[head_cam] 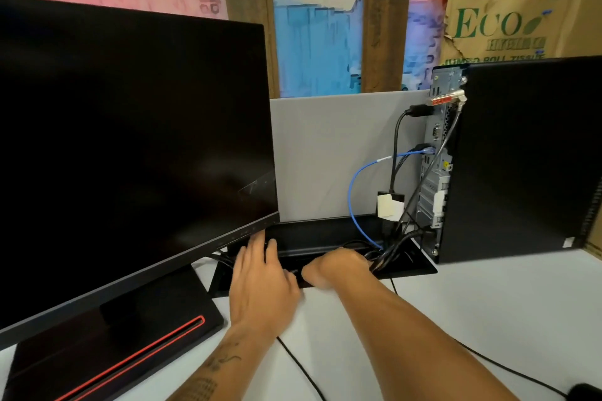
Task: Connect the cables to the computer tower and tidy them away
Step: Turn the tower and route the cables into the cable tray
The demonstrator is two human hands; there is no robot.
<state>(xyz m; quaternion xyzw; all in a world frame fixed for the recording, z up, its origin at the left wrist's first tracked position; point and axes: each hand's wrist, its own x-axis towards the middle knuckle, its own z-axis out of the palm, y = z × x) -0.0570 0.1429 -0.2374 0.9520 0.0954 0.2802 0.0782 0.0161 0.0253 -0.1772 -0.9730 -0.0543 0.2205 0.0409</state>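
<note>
White desk surface (456, 319) fills the foreground, backed by a low grey divider panel (329, 153), with wooden posts and a brown cardboard box (514, 3) printed with green lettering behind it. Largest on the desk is a dark, unlit monitor (130, 140) at the left, tilted on a black stand base (123, 345) with a red stripe. At the right stands the black computer tower (521, 156), upright, its rear port panel turned toward the divider. Between monitor and tower, a black cable tray (325, 238) is sunk into the desk with its lid raised against the divider. Several cables are plugged into the tower's rear: a thick black cable (398, 140) high up, a blue cable (353, 185) lower, looping down into the tray, and a thin grey cable (433, 163) running diagonally down. They gather in a bundle at the tray's right end. The left hand (260, 283) lies flat with fingers spread on the tray's front edge, just under the monitor's lower corner. The right hand (342, 265) reaches into the tray, its fingers curled down beside the cable bundle; whether it grips a cable I cannot tell. Thin black cords (303, 371) trail across the desk toward the near edge.
</note>
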